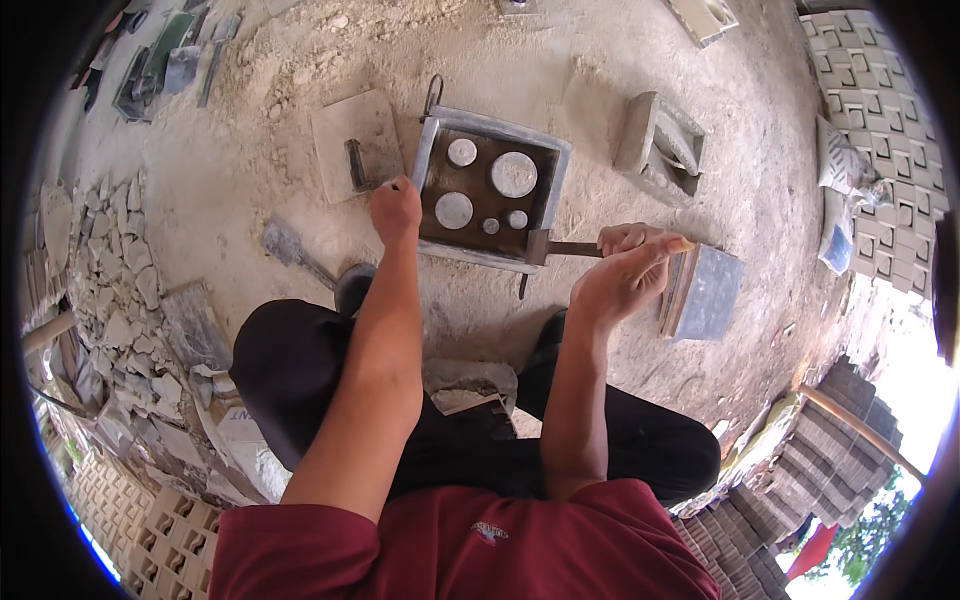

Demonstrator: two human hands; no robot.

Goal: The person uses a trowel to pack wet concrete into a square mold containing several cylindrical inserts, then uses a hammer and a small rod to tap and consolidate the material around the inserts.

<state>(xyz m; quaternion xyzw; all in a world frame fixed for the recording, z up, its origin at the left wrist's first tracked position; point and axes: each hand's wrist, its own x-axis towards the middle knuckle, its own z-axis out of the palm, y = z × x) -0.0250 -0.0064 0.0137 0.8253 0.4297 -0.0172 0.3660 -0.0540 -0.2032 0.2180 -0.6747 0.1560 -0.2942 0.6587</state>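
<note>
Head camera view shows a square metal frame (563, 180) on the dusty ground in front of the person, with five pale round discs (513, 174) of different sizes inside it. The right hand (628, 268) is closed around the handle of a hammer (573, 249), whose head lies against the frame's near right corner. The left hand (396, 210) is at the frame's left wall, its fingers hidden from above; I cannot tell whether they grip it. Beyond that hand, a flat board (338, 125) carries a dark metal piece (356, 165). A trowel (291, 249) lies to the left, an open box (637, 140) stands to the right, and flat slabs (708, 295) lie near the right hand.
</note>
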